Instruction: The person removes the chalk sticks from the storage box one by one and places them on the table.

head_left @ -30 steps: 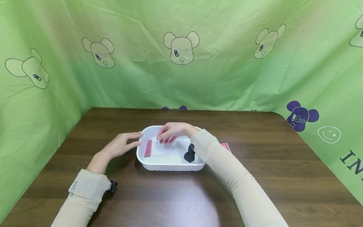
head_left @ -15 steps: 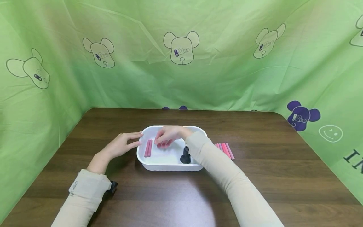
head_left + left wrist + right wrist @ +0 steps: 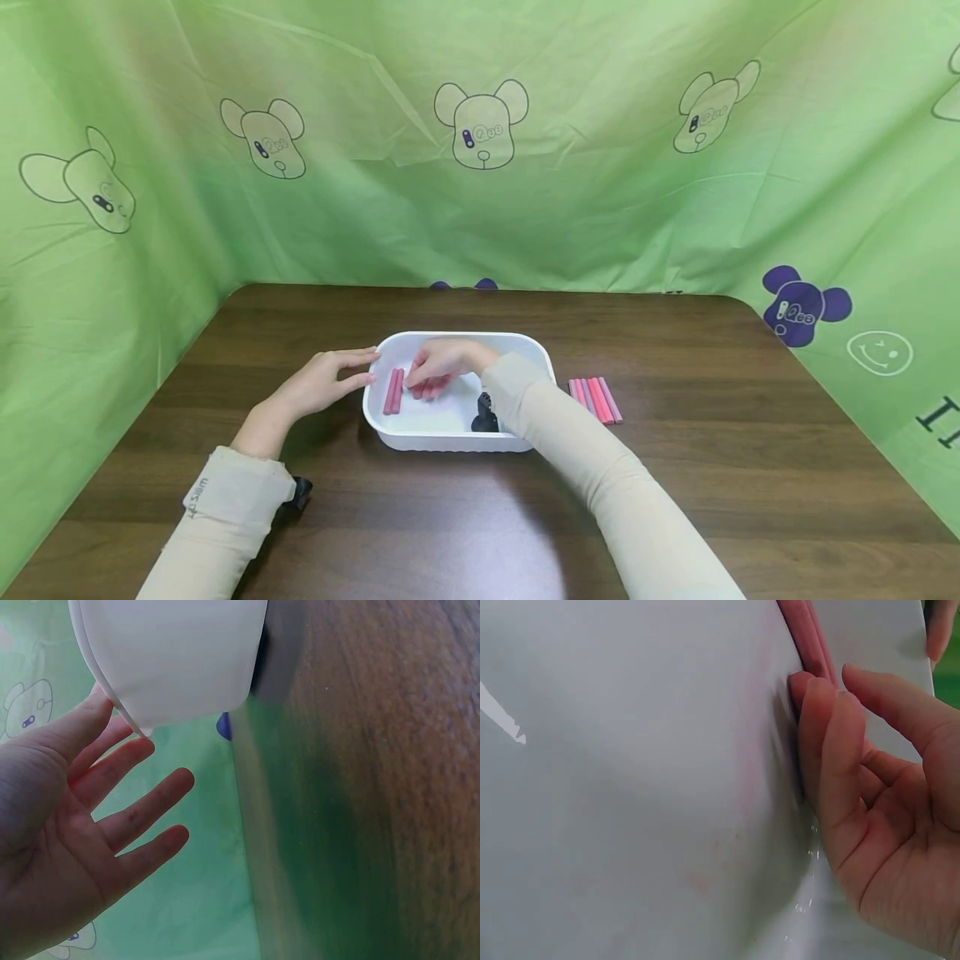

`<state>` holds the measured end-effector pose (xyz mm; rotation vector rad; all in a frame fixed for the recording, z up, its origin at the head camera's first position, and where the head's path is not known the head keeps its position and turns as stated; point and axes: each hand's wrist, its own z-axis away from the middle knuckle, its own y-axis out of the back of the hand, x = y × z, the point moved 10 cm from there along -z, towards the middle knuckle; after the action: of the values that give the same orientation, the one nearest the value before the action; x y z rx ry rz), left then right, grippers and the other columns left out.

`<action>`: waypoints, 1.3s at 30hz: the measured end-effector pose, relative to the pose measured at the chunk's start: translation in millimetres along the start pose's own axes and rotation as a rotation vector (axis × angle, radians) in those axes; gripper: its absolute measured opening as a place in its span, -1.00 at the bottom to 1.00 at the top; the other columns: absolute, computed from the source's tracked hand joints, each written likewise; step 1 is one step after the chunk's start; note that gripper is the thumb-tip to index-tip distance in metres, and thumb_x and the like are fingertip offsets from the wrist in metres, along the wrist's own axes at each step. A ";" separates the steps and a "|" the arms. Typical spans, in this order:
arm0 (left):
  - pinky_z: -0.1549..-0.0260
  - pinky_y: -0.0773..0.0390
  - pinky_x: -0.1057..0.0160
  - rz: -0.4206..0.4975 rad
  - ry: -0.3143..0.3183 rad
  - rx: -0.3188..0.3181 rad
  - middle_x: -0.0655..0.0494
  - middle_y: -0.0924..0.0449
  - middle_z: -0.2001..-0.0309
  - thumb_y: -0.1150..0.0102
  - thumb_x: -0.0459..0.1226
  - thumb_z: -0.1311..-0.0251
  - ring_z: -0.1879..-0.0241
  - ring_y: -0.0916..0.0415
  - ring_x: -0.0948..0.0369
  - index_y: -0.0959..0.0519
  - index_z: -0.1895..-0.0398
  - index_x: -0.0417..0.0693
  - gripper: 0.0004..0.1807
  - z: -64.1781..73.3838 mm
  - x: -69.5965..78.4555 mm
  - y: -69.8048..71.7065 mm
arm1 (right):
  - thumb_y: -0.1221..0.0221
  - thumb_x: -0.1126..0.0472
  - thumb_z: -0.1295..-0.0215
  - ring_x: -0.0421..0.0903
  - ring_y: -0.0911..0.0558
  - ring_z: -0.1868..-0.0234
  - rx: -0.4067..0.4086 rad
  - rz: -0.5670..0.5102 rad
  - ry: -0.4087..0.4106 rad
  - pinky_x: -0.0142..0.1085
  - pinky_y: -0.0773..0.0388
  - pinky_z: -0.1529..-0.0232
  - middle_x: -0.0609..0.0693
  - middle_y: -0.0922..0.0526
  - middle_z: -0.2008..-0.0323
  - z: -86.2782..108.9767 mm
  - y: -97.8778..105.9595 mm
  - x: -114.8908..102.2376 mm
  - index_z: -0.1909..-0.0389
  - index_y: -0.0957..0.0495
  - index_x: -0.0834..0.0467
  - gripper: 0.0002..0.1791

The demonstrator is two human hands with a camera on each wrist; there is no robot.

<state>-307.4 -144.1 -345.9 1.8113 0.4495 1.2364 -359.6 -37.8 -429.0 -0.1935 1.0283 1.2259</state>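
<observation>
- The right hand (image 3: 442,367) is reaching into the white tray (image 3: 525,350) near the middle of the wooden table (image 3: 675,467), palm down, fingers loosely curved.
- In the right wrist view its fingertips (image 3: 817,712) are lying on the tray floor, touching pink sticks; whether the fingers are actually gripping one, I cannot tell.
- Two pink sticks in the tray (image 3: 392,391) are lying side by side along its left end, just left of the right hand's fingertips; a further pink piece is showing under those fingers, too covered to count.
- The left hand (image 3: 322,385) is resting beside the tray's left end, fingers straight and spread, holding nothing; its index finger and thumb are touching the rim, as the left wrist view (image 3: 90,817) is showing.
- A row of loose pink sticks (image 3: 594,399) is lying on the table right of the tray, about five, close together.
- One tray, two hands and one small black object (image 3: 483,414) by the right forearm are showing.
</observation>
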 end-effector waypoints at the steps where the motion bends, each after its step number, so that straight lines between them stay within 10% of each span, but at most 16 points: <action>1: -0.24 -0.33 -0.11 0.000 0.001 0.001 -0.18 -0.41 -0.23 -0.14 -0.23 -0.23 -0.26 -0.33 -0.12 -0.44 -0.20 -0.23 -0.52 0.1 0.1 0.0 | -0.14 0.20 -0.29 -0.26 -0.54 0.61 0.001 -0.004 -0.003 -0.51 -0.54 0.52 -0.04 -0.62 0.56 -0.4 -0.4 -0.4 0.38 -0.58 0.25 -0.82; 39: -0.23 -0.33 -0.12 -0.006 -0.009 0.015 -0.21 -0.44 -0.20 -0.13 -0.23 -0.24 -0.24 -0.35 -0.14 -0.45 -0.17 -0.25 -0.54 0.6 4.8 1.8 | -0.22 0.22 -0.21 -0.28 -0.55 0.71 0.055 -0.042 -0.078 -0.57 -0.50 0.61 -0.04 -0.61 0.73 -4.3 -5.7 -5.7 0.60 -0.60 0.24 -0.76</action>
<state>-305.0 -142.0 -341.8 1.8258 0.4598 1.2230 -356.9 -46.6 -429.4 -0.1224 0.9845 1.1571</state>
